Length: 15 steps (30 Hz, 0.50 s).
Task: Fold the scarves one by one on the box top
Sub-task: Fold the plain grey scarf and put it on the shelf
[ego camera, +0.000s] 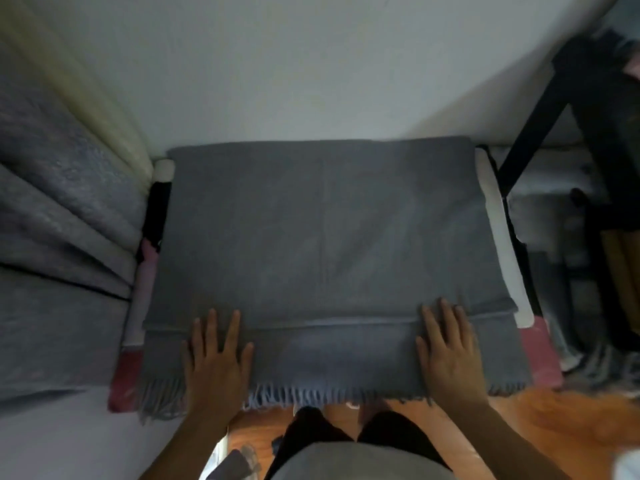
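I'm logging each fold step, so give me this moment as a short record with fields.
scarf: grey scarf, spread over the box top, fringe hanging off the near edge
fold: upper layer's edge runs across near the hands, lower layer showing below it
left hand: flat on the scarf, fingers spread
right hand: flat on the scarf
box: pink and white edges showing at both sides
grasp: neither hand pinching cloth

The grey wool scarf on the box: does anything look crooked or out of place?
Slightly. The grey wool scarf has an upper layer whose near edge stops short of the fringed end, and its right corner sticks out past the lower layer.
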Motion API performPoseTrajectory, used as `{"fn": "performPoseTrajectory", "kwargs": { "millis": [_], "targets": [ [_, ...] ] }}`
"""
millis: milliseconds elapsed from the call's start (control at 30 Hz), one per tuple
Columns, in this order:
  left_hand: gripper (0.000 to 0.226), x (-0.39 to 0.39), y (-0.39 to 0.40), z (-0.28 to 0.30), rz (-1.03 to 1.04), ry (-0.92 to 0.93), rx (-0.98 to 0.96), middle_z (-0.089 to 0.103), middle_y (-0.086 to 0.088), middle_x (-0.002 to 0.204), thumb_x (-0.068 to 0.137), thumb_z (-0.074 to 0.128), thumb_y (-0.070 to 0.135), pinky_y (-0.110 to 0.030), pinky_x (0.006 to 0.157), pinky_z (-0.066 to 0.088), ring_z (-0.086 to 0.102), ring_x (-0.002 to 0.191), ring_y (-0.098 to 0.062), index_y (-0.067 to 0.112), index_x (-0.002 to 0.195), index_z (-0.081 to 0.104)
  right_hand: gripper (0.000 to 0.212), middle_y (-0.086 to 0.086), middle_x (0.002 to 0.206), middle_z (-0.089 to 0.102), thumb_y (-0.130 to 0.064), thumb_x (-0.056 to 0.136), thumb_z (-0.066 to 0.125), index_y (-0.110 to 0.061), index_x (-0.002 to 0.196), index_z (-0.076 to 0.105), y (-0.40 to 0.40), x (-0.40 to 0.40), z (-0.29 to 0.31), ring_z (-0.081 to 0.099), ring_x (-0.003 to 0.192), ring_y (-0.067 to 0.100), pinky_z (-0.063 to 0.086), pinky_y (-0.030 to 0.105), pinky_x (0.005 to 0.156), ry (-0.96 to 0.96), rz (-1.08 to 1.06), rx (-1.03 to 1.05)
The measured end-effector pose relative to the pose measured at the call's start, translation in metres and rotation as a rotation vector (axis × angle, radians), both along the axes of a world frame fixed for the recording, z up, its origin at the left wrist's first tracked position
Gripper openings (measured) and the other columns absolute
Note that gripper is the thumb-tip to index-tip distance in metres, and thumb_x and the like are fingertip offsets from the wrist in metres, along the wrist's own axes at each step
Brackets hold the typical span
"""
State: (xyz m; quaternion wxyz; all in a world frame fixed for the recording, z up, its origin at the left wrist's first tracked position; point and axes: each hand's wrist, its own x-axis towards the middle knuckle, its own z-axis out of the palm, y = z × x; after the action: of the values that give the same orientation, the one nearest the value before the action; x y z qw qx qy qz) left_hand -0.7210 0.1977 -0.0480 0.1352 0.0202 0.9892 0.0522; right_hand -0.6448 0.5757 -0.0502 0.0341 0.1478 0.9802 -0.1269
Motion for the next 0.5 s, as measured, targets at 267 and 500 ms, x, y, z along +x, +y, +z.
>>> {"fn": "performPoseTrajectory", "kwargs": {
  "millis": [267,500],
  "targets": [
    [0.063,0.026,-0.052,0.011,0.342,0.026,0.043,0.037,-0.036,0.147,0.096,0.053,0.042,-0.066,0.104,0.032,0.039,0.130,-0.058,0.007,0.148,0.044,0.056,0.028,0.148,0.033,-0.005,0.087,0.057,-0.004,0.141,0.043,0.003,0.011,0.017,0.031,0.130,0.052,0.026,0.063,0.110,0.009,-0.558,-0.171],
    [0.042,-0.025,-0.037,0.047,0.579,0.094,0.434,0.056,-0.033,0.114,0.082,0.058,0.011,-0.055,0.089,0.044,0.053,0.105,-0.048,-0.006,0.120,0.055,0.041,0.035,0.123,0.053,-0.010,0.083,0.045,0.010,0.117,0.056,0.026,-0.021,0.045,0.049,0.112,0.048,0.040,0.049,0.093,0.137,-0.764,-0.411]
  ]
}}
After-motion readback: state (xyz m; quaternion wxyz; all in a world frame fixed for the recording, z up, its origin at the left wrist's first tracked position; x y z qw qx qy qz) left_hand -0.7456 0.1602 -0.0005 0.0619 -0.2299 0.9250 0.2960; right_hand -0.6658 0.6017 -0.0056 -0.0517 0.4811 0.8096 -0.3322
